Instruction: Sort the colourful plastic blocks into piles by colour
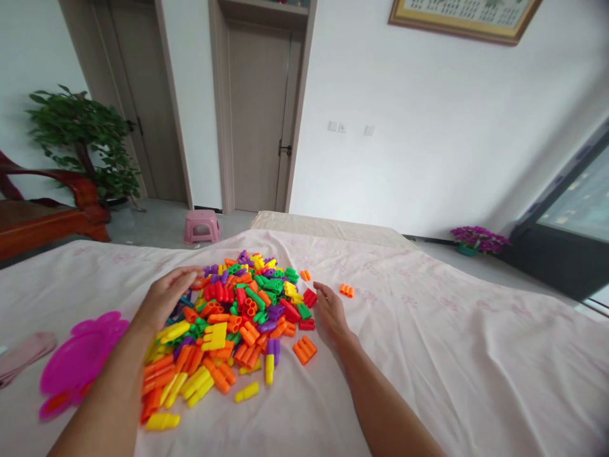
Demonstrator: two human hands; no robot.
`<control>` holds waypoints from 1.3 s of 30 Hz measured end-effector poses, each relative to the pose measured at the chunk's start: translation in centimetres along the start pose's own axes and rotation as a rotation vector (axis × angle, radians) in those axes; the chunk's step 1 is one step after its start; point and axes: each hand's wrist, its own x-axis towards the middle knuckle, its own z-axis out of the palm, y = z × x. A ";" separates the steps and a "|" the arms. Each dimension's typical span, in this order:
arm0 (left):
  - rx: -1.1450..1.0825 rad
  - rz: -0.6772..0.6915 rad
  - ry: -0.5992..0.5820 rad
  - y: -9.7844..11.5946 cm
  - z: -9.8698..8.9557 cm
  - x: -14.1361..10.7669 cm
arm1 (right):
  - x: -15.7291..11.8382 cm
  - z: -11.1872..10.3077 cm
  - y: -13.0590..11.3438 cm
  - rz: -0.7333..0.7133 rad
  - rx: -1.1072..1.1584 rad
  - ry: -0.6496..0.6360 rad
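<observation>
A heap of plastic building pieces (247, 304) in orange, yellow, green, red and purple lies on the pale pink cloth. Many look like joined short tubes. My left hand (170, 293) is at the heap's left side, its fingers stretched towards the far pieces and holding nothing that I can see. On the heap's right side, my right hand (330, 312) is held with fingers apart beside a red piece (309, 298); whether it touches that piece is unclear. Loose orange pieces (304, 350) lie near the right wrist, and another orange piece (347, 290) sits farther right.
The cloth (428, 355) has folds and covers a wide surface. A magenta flower-shaped plate (76, 355) lies left of my left forearm, near a folded pink item (27, 355). Beyond stand a pink stool (202, 226), a wooden chair (52, 216) and purple flowers (478, 238).
</observation>
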 end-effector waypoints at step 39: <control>0.637 -0.072 0.128 -6.7 -2.0 1.2 | 2.6 -3.3 2.4 -0.199 -0.572 -0.107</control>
